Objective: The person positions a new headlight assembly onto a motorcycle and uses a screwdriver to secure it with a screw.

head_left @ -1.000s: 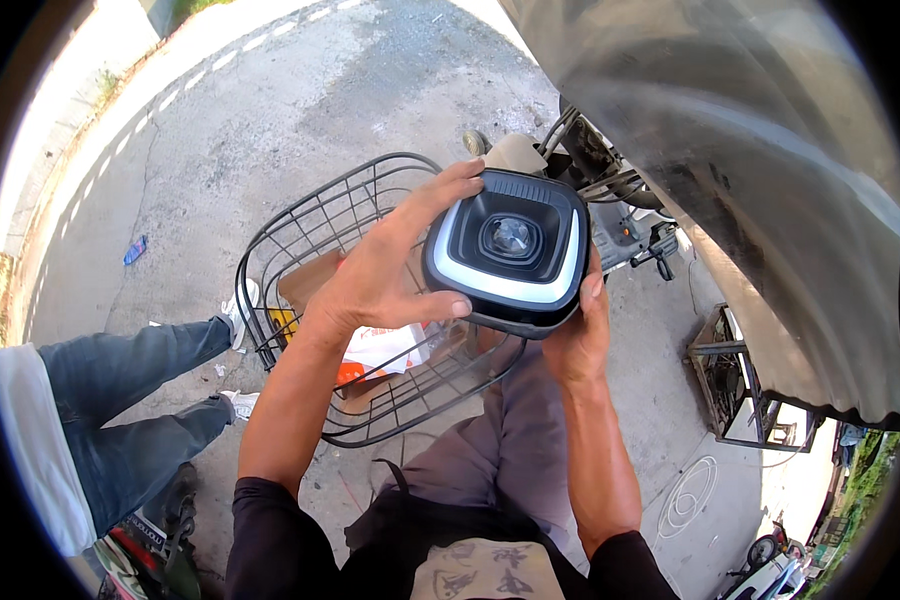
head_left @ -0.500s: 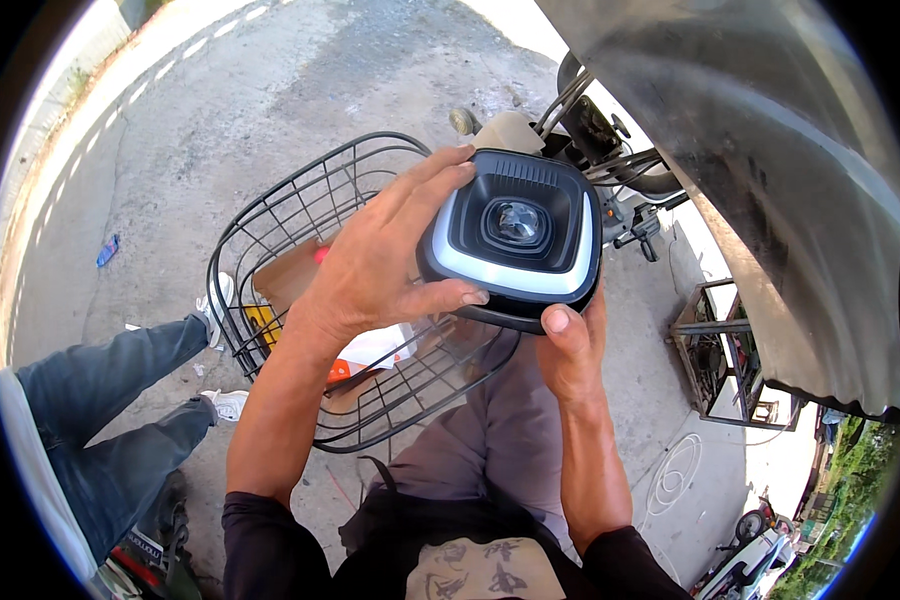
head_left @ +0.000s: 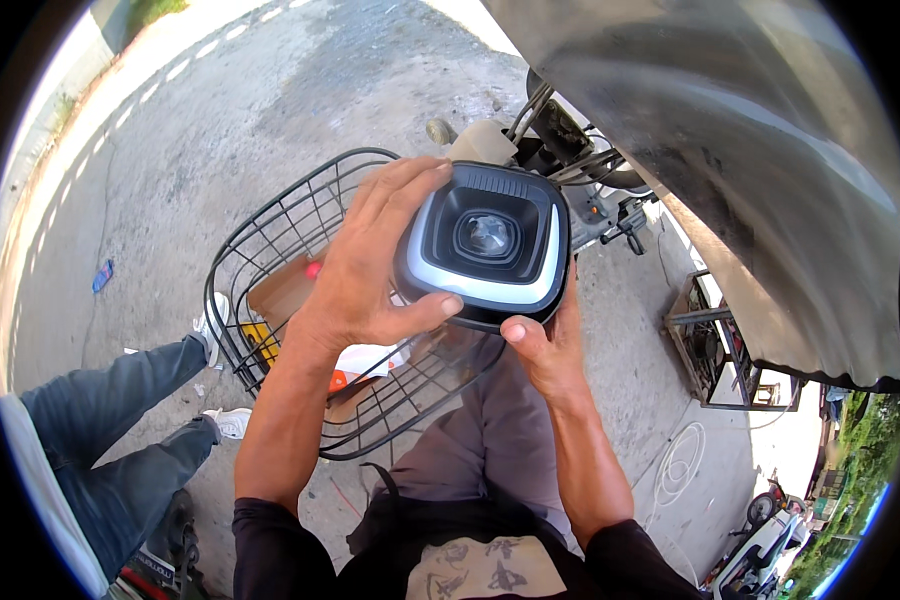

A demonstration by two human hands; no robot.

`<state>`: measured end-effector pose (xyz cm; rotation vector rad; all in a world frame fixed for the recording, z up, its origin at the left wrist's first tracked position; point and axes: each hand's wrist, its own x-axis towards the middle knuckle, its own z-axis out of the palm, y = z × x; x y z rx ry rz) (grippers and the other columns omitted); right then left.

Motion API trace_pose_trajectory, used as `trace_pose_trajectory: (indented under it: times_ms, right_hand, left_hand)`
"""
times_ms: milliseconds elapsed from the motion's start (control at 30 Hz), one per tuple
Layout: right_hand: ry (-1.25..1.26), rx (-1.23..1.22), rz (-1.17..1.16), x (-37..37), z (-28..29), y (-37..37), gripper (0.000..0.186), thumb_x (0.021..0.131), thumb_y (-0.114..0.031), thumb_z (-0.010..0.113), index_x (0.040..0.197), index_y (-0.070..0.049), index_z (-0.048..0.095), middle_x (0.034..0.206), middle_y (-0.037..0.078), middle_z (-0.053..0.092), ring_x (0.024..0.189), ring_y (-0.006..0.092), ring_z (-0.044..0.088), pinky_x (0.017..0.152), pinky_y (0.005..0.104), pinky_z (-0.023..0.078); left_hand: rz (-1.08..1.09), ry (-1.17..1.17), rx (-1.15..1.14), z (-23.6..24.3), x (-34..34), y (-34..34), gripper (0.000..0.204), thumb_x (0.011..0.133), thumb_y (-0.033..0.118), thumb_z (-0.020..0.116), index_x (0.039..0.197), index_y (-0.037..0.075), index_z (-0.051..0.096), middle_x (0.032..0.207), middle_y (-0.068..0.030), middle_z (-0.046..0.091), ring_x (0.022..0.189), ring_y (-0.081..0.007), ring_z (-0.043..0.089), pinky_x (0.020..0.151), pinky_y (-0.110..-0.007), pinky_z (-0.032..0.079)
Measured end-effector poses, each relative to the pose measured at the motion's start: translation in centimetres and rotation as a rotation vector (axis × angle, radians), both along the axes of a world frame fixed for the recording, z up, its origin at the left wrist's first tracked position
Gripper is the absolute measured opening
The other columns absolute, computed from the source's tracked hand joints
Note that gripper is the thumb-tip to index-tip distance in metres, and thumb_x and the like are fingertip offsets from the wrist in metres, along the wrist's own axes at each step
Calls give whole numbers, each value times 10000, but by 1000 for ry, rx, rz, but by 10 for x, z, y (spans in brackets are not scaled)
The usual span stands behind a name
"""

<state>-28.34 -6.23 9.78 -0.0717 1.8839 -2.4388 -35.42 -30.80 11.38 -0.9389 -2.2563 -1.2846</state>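
Note:
A squarish black lamp unit (head_left: 484,243) with a light silver band and a clear centre lens is raised above a black wire basket (head_left: 280,225). My left hand (head_left: 370,255) grips its left side, fingertips at the upper corner and thumb along the lower edge. Under the lower right corner, my right hand (head_left: 550,350) supports it, thumb at the near rim and other fingers partly hidden. In the basket lie brown cardboard (head_left: 281,285), a yellow item (head_left: 259,340) and white-and-orange packaging (head_left: 355,368).
Handlebars and cables (head_left: 595,150) stand behind the lamp. A large grey translucent canopy (head_left: 710,120) spans the upper right. Another person's legs and white shoes (head_left: 130,390) are at left. Right are a metal frame (head_left: 710,340), a coiled hose (head_left: 680,465) and a parked two-wheeler (head_left: 760,530).
My right thumb has come from the lamp's right side round to its lower rim. The lamp and both hands sit slightly further left in the picture.

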Motion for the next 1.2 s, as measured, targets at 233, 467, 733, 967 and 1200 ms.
trace_pose_trajectory:
  times_ms: [233,467,733,967,1200]
  right_hand:
    - [97,76,-4,-2,14,-9,1509,777,-134,1008,1788,-73,-111,1741,242,356,1550,333,488,1271,464,449]
    - [262,427,-121,-4,4,-3,1597,657,-355,1096,1773,20,15,1713,298,342,1584,404,422,1299,486,385]
    - [301,581,-151,-4,8,-2,1572,620,-409,1105,1755,41,115,1657,285,376,1543,440,431,1281,511,394]
    - [308,517,-135,-7,8,-2,1564,609,-406,1110,1756,30,140,1640,271,405,1527,429,452,1284,506,386]
    - [286,470,-108,-9,3,5,1549,601,-395,1107,1753,30,164,1688,270,379,1591,416,401,1324,482,340]
  left_hand:
    - [42,-36,-169,42,-3,25,820,952,537,718,1529,-31,589,1484,-271,564,1384,-434,538,1204,-510,410]
    - [86,-62,-66,45,-14,54,566,969,437,721,1304,-10,626,1260,-199,599,1192,-360,579,1063,-453,467]
    - [52,-318,192,31,-26,50,373,916,300,732,1078,-10,602,990,-136,589,973,-284,570,892,-402,468]
    - [50,-393,234,34,-26,47,372,913,292,755,1033,-27,604,984,-153,577,939,-274,578,877,-412,484]
    - [80,-331,239,27,-29,49,379,984,395,679,971,28,588,839,-12,520,823,-124,492,743,-316,415]
